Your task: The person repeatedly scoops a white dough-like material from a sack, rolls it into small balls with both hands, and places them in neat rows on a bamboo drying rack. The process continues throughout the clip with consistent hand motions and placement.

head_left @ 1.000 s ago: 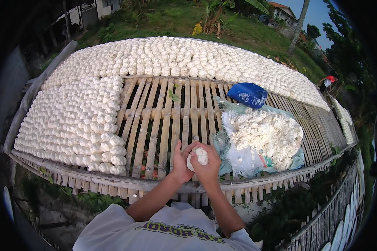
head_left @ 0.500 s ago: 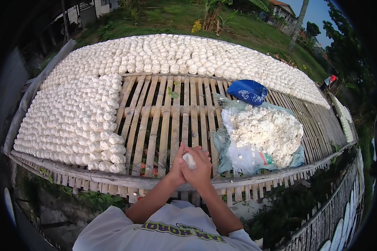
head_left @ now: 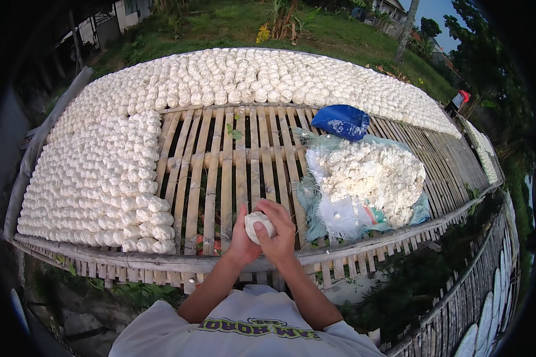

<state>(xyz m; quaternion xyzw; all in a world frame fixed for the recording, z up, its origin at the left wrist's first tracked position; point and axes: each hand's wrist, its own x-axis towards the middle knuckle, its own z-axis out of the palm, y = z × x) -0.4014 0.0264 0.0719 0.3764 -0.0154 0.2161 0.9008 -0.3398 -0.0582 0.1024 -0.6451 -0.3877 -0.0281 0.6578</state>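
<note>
A white, crumbly-looking ball is cupped between both hands just above the near edge of the bamboo rack. My left hand wraps round its left side. My right hand curls over its right side, the thumb lying across its front. To the right lies a frayed sack bearing a heap of white crumbly material. A blue scoop dusted with white rests behind the heap. Rows of similar white balls cover the left part of the rack.
More rows of white balls fill the rack's far side. A person in red is at the far right. Another bamboo rack stands at the lower right, with grass and trees beyond.
The hands have kept working round the ball; they closed over it half a second ago and now show more of it, with the right thumb on its front. The view has shifted slightly.
</note>
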